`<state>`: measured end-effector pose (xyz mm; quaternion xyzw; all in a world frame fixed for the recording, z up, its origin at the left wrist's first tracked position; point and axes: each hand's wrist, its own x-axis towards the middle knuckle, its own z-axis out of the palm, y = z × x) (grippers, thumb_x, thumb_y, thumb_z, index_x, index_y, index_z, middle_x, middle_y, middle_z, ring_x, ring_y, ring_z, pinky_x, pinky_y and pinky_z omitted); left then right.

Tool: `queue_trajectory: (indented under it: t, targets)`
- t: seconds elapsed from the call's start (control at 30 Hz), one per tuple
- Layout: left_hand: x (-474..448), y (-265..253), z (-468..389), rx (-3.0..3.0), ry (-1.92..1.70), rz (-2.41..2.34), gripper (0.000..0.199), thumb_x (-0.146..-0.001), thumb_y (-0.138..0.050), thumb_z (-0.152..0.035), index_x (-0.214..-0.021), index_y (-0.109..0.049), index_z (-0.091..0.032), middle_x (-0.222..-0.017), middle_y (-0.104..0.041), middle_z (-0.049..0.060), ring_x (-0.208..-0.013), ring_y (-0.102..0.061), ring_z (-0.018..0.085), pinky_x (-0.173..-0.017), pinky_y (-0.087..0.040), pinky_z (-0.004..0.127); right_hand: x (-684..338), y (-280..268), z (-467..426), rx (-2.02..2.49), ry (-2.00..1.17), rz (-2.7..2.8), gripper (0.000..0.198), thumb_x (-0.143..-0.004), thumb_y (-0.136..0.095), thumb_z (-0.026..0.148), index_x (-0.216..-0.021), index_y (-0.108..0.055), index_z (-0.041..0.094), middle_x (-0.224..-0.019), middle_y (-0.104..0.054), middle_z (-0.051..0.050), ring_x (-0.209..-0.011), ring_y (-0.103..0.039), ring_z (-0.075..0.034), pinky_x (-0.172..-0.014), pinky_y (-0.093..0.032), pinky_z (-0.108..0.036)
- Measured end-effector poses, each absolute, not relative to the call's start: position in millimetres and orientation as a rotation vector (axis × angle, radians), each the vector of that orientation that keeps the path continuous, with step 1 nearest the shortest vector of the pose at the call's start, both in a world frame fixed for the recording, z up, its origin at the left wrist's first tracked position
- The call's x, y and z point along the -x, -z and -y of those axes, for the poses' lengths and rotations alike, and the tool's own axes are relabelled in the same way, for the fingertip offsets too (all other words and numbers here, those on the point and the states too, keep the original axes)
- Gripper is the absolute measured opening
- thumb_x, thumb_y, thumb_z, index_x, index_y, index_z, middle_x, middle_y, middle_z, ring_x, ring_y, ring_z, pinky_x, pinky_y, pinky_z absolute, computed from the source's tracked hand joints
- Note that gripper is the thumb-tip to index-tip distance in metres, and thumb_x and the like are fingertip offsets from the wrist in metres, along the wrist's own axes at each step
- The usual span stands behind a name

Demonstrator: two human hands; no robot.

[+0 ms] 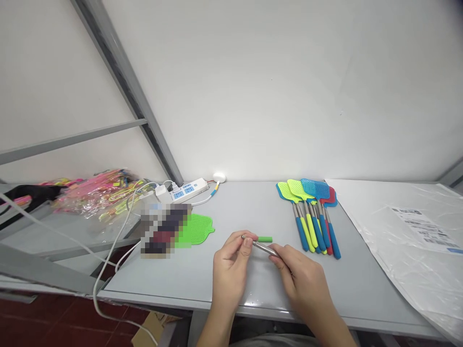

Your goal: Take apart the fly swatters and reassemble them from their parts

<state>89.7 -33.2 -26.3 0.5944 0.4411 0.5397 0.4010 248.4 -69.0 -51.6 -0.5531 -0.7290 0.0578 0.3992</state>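
My left hand (pixel 231 262) and my right hand (pixel 298 274) hold a thin metal rod (pixel 261 246) between them, just above the grey table (pixel 202 274). The left fingertips pinch its left end; the right fingers grip its right end. A small green handle sleeve (pixel 265 239) lies on the table just behind the rod. A green swatter head (pixel 197 230) lies flat to the left. Several finished fly swatters (pixel 313 212) with green, blue and red heads lie side by side to the right.
A white power strip (pixel 188 189) and its cables sit at the back by the wall. A bag of pink and yellow parts (pixel 97 193) lies on a lower shelf at left. A clear plastic bag with a label (pixel 408 226) covers the table's right side.
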Motion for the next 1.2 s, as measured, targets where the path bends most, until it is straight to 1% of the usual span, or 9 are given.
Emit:
queue_trajectory:
  t: [0.1,0.2,0.27,0.47,0.77,0.87,1.0,1.1,1.2]
  targets:
    - [-80.8,25.9,34.4,-1.687,-1.235,-1.166,0.028,-0.095,-0.05,-0.036,-0.106,-0.071,-0.021,-0.108,-0.068,0.007,-0.105,-0.059,0.021,-0.093,-0.046,0.033,-251.5,49.0,68.9,1.453,-0.219,1.824,0.025,-0.098,-0.041,0.027,-0.114,-0.06,0.023,-0.08,-0.061,-0.002,-0.073,-0.06,-0.017,-0.062,-0.043,-0.027]
    - [-65.7,30.8,32.4,-1.968,-1.109,-1.266,0.03,-0.095,-0.049,-0.034,-0.117,-0.067,-0.025,-0.118,-0.065,0.007,-0.115,-0.054,0.024,-0.099,-0.044,0.041,-258.0,45.6,65.0,1.494,-0.327,1.828,0.035,-0.098,-0.036,0.024,-0.129,-0.053,0.024,-0.095,-0.061,-0.006,-0.087,-0.06,-0.019,-0.075,-0.049,-0.031]
    - [-57.0,35.5,30.0,-2.073,-1.043,-1.31,0.029,-0.095,-0.049,-0.033,-0.117,-0.066,-0.026,-0.12,-0.064,0.007,-0.117,-0.052,0.024,-0.099,-0.044,0.042,-264.3,41.6,58.6,1.51,-0.319,1.847,0.041,-0.097,-0.033,0.019,-0.134,-0.049,0.022,-0.103,-0.06,-0.009,-0.096,-0.058,-0.021,-0.084,-0.049,-0.035]
    - [-57.2,41.3,30.6,-2.252,-0.907,-1.328,0.026,-0.096,-0.046,-0.031,-0.116,-0.063,-0.026,-0.124,-0.058,0.005,-0.119,-0.048,0.023,-0.1,-0.041,0.042,-275.2,20.6,14.0,1.53,-0.331,2.031,0.035,-0.096,-0.033,0.015,-0.115,-0.062,0.018,-0.104,-0.064,-0.01,-0.1,-0.057,-0.023,-0.088,-0.045,-0.039]
    - [-62.1,34.9,37.2,-2.359,-0.763,-1.351,0.024,-0.097,-0.045,-0.031,-0.115,-0.061,-0.029,-0.124,-0.057,0.003,-0.114,-0.05,0.024,-0.095,-0.042,0.044,-253.7,36.5,-28.0,1.49,-0.459,2.205,0.03,-0.093,-0.04,0.014,-0.109,-0.065,0.018,-0.106,-0.064,-0.01,-0.102,-0.057,-0.021,-0.089,-0.043,-0.032]
    - [-61.6,35.2,36.7,-2.369,-0.784,-1.375,0.026,-0.096,-0.046,-0.032,-0.118,-0.06,-0.03,-0.131,-0.052,0.004,-0.117,-0.049,0.024,-0.095,-0.043,0.043,-251.6,39.0,-20.1,1.497,-0.405,2.226,0.029,-0.095,-0.041,0.018,-0.11,-0.065,0.02,-0.107,-0.062,-0.009,-0.104,-0.055,-0.023,-0.09,-0.041,-0.034]
    - [-62.3,36.8,35.1,-2.433,-0.767,-1.377,0.031,-0.096,-0.045,-0.032,-0.126,-0.056,-0.033,-0.143,-0.043,0.003,-0.128,-0.039,0.026,-0.101,-0.039,0.045,-256.2,38.7,-0.1,1.583,-0.299,2.155,0.03,-0.098,-0.04,0.033,-0.117,-0.061,0.021,-0.11,-0.061,-0.009,-0.105,-0.054,-0.024,-0.093,-0.04,-0.039]
    - [-64.3,38.5,34.0,-2.481,-0.688,-1.385,0.031,-0.097,-0.044,-0.033,-0.126,-0.055,-0.032,-0.143,-0.045,0.001,-0.128,-0.036,0.027,-0.101,-0.038,0.048,-262.6,45.2,15.4,1.656,-0.219,2.083,0.044,-0.093,-0.05,0.045,-0.129,-0.052,0.02,-0.122,-0.056,-0.011,-0.115,-0.049,-0.028,-0.096,-0.038,-0.043]
    - [-66.6,39.5,34.0,-2.478,-0.673,-1.433,0.033,-0.096,-0.045,-0.034,-0.127,-0.054,-0.031,-0.14,-0.048,0.003,-0.125,-0.038,0.028,-0.099,-0.039,0.049,-269.3,52.7,23.0,1.681,-0.181,2.098,0.053,-0.088,-0.058,0.042,-0.134,-0.047,0.019,-0.13,-0.053,-0.012,-0.121,-0.045,-0.03,-0.099,-0.038,-0.045]
